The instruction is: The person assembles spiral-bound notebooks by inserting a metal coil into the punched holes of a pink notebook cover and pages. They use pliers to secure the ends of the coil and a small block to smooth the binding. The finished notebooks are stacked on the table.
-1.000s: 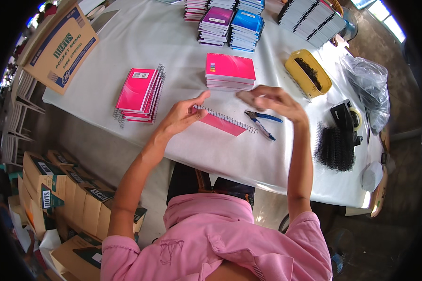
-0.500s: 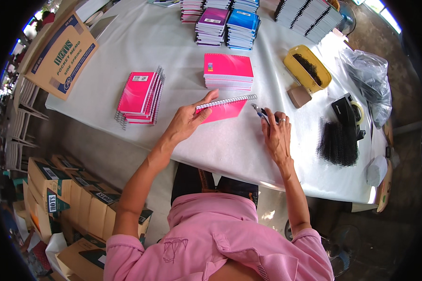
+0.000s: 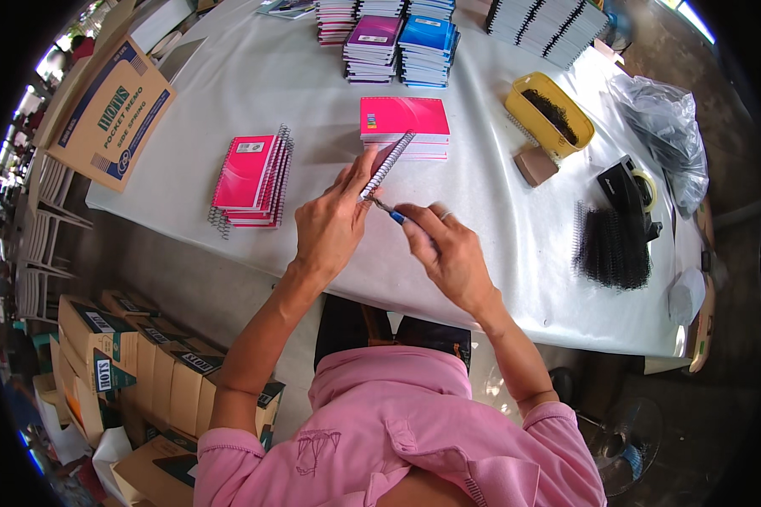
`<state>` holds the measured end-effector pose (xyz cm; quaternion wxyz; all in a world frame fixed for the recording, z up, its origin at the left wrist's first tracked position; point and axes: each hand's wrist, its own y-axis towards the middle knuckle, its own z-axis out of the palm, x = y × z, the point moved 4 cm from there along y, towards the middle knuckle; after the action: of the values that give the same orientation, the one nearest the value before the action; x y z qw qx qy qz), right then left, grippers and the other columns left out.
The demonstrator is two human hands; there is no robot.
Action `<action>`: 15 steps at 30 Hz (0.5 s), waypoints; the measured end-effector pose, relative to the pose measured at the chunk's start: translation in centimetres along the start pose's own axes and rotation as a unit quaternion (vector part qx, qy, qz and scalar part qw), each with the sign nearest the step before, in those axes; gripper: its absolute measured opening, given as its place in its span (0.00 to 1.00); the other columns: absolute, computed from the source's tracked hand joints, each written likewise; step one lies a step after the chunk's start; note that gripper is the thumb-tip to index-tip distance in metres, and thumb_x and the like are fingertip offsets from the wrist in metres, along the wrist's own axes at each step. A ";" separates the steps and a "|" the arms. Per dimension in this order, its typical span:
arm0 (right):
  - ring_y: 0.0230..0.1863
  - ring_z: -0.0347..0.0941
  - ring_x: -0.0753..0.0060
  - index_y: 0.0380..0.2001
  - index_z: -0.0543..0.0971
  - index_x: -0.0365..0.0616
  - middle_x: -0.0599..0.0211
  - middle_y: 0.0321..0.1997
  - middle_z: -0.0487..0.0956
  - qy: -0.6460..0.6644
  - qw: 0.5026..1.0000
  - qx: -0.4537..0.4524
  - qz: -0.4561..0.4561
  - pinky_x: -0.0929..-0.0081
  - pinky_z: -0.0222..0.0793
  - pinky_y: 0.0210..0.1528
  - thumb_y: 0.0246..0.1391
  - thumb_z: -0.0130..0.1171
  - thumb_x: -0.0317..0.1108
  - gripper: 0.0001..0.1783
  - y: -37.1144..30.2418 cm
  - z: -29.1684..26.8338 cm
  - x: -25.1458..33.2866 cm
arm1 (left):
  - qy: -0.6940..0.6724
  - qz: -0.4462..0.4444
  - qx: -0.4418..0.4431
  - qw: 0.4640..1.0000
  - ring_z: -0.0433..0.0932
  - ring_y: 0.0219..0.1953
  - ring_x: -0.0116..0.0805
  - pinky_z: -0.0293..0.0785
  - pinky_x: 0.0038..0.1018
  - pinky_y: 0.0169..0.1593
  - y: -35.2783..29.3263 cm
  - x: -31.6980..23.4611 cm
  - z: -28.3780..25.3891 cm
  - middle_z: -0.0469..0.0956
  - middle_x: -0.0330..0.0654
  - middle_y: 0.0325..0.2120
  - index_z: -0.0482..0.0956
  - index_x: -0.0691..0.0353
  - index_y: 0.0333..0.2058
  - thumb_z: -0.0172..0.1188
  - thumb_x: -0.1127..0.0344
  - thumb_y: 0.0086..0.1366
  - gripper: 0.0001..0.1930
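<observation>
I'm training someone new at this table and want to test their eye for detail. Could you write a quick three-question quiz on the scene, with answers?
1. Which hand holds the pliers?
2. True or false: the left hand is empty.
3. The brown block lies nearest to: A) the carton; B) the yellow tub; C) the purple stack.

Key:
1. The right hand.
2. False: it grips a notebook, with the pliers at one end of its coil.
3. B.
</observation>
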<state>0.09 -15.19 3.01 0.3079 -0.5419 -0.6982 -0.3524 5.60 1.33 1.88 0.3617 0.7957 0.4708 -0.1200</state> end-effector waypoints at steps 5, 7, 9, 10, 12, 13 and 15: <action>0.23 0.71 0.77 0.46 0.77 0.33 0.67 0.25 0.76 0.298 0.929 0.190 0.113 0.79 0.69 0.28 0.71 0.42 0.48 0.26 1.2 -0.9 -0.1 | 0.086 0.083 -0.078 0.990 0.79 0.52 0.48 0.78 0.39 0.48 -0.3 -0.4 -1.5 0.77 0.40 0.53 0.64 0.46 0.65 0.66 0.77 0.52 0.41; 0.26 0.71 0.76 0.47 0.77 0.32 0.65 0.29 0.77 0.176 0.976 0.126 0.035 0.77 0.70 0.32 0.69 0.45 0.44 0.22 1.6 -1.5 -0.8 | 0.127 0.077 -0.088 0.985 0.76 0.55 0.48 0.71 0.46 0.56 0.1 -0.1 -3.2 0.76 0.37 0.56 0.65 0.45 0.65 0.65 0.73 0.55 0.37; 0.29 0.71 0.74 0.46 0.77 0.33 0.62 0.30 0.77 0.087 0.995 0.039 0.023 0.74 0.70 0.35 0.67 0.49 0.38 0.18 1.8 -3.0 -2.8 | 0.169 0.097 -0.138 0.971 0.74 0.57 0.49 0.68 0.48 0.59 1.0 2.1 -5.8 0.75 0.34 0.57 0.66 0.45 0.64 0.65 0.70 0.57 0.35; 0.29 0.72 0.71 0.46 0.77 0.33 0.60 0.31 0.77 0.024 1.000 -0.006 0.012 0.73 0.70 0.34 0.67 0.50 0.37 0.17 1.8 -3.8 -4.1 | 0.200 0.069 -0.142 0.967 0.72 0.59 0.50 0.64 0.49 0.62 1.3 3.7 -7.1 0.73 0.31 0.59 0.67 0.41 0.64 0.62 0.65 0.61 0.31; 0.38 0.74 0.59 0.46 0.78 0.39 0.54 0.40 0.78 -0.113 0.991 -0.048 0.056 0.67 0.69 0.43 0.63 0.56 0.37 0.14 1.5 -5.4 -6.0 | 0.191 0.007 -0.130 0.973 0.73 0.58 0.51 0.63 0.49 0.62 1.4 7.3 -9.0 0.72 0.31 0.60 0.67 0.38 0.64 0.61 0.63 0.62 0.30; 0.43 0.73 0.58 0.47 0.78 0.41 0.54 0.43 0.76 -0.219 0.973 -0.071 0.015 0.65 0.67 0.46 0.61 0.57 0.37 0.15 1.0 -5.8 -7.1 | 0.186 -0.023 -0.124 0.974 0.73 0.58 0.51 0.63 0.49 0.62 1.1 9.1 -9.7 0.71 0.30 0.61 0.67 0.36 0.63 0.61 0.63 0.63 0.30; 0.52 0.69 0.54 0.48 0.78 0.44 0.55 0.50 0.74 -0.419 0.898 -0.117 -0.069 0.60 0.64 0.53 0.59 0.60 0.36 0.15 0.4 -4.9 -9.9 | 0.207 -0.061 -0.038 0.976 0.64 0.64 0.54 0.58 0.53 0.65 0.0 12.5 -9.7 0.69 0.32 0.63 0.65 0.34 0.64 0.61 0.57 0.63 0.30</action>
<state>2.98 -24.50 -2.26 -0.1042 -0.6221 -0.7519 -0.1919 10.77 16.34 2.13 0.2788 0.7585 0.5874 0.0436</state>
